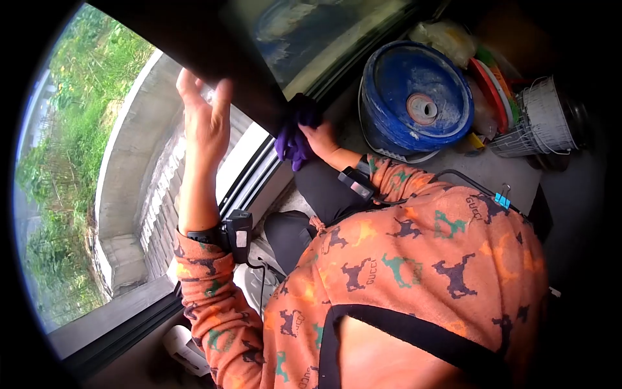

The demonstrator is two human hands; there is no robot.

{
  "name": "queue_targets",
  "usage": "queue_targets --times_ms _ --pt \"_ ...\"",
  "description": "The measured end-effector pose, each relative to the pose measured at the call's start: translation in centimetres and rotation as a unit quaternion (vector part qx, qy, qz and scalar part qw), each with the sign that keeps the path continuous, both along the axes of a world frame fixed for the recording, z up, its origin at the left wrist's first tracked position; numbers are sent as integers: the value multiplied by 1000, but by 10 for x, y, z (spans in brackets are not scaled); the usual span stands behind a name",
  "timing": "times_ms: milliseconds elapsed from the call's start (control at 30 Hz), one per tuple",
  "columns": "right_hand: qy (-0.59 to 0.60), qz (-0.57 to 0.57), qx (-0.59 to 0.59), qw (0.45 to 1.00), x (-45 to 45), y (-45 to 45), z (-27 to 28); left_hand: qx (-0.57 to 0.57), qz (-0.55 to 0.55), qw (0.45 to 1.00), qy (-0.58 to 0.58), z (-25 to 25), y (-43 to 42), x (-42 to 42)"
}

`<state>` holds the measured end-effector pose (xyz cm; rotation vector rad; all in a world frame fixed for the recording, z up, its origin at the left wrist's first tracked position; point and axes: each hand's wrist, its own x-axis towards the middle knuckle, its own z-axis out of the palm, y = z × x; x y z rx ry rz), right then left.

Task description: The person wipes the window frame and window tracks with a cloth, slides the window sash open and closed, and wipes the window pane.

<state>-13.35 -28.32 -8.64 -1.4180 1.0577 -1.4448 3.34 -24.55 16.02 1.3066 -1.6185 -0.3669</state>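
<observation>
My left hand is raised at the edge of a dark window frame, its thumb and fingers spread apart. The thumb overlaps the frame, and whether the hand presses on it I cannot tell. Lower and to the right, my right hand is closed around a bunched purple cloth. The cloth sits against the lower corner of the frame, beside the sill track. Part of it is lost in shadow.
A blue-lidded bucket stands to the right, with a grey wire-wrapped pail and plastic bags past it. Outside the opening are a curved concrete wall and greenery. A white object lies at lower left.
</observation>
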Motion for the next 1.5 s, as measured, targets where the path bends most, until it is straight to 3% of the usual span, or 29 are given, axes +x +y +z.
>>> queue_targets --times_ms 33,67,100,133,167,233,333,367,400,467,567,600,667,700,733,800,833,867,1000,1133,1200,1233,1267,1333,1500 --pt "225 -50 -128 965 -18 -18 -23 21 23 1000 -1 -3 8 -7" --pt "51 -86 90 991 -29 -24 4 45 47 998 -2 -7 15 -15" --pt "45 -194 102 975 -36 -29 40 36 32 999 -17 -18 13 -15" --pt "194 -238 189 933 -47 -54 35 27 -4 999 -32 -28 9 -16" --pt "235 -239 205 919 -56 -73 27 31 29 998 -36 -31 6 -22" --pt "319 -151 176 919 -58 -85 3 36 89 995 -40 -29 7 -37" --pt "258 -125 126 950 -31 -56 -26 21 63 993 -102 -35 3 -26" --pt "256 -19 232 938 -26 -27 -9 40 45 995 -80 -25 7 -30" --pt "267 -12 128 955 -12 -5 -29 97 61 991 -67 -21 8 -32" --pt "317 -42 116 940 6 33 12 106 43 991 -71 -17 10 -30" --pt "292 157 249 910 -10 21 31 93 -17 994 -62 -42 15 -10" --pt "294 164 246 909 -6 29 43 125 40 985 -113 -58 29 -5" --pt "72 242 77 964 0 59 69 286 63 956 -30 -81 65 4" --pt "47 285 46 956 7 73 88 354 44 919 169 -89 86 0" --pt "22 326 16 945 16 85 102 408 23 838 362 -98 106 -5" --pt "105 405 -41 907 37 95 108 354 12 732 582 -122 127 9" --pt "164 458 -42 872 42 91 108 315 11 735 600 -128 133 22" --pt "131 483 -115 858 44 89 107 287 51 741 604 -127 141 29" --pt "186 419 -183 870 21 78 96 152 178 771 592 -127 152 72" --pt "240 350 -19 906 -17 54 66 125 166 911 355 -140 115 89" --pt "256 335 -9 907 -32 47 61 180 125 973 78 -151 82 63" --pt "263 333 -7 906 -38 45 57 204 119 972 -8 -168 67 42" --pt "268 331 -7 905 -43 42 54 206 42 971 -112 -194 52 31" --pt "272 328 -16 905 -48 40 57 229 100 889 -383 -213 50 -10" --pt "250 306 -31 918 -47 31 67 268 125 847 -442 -216 67 0"
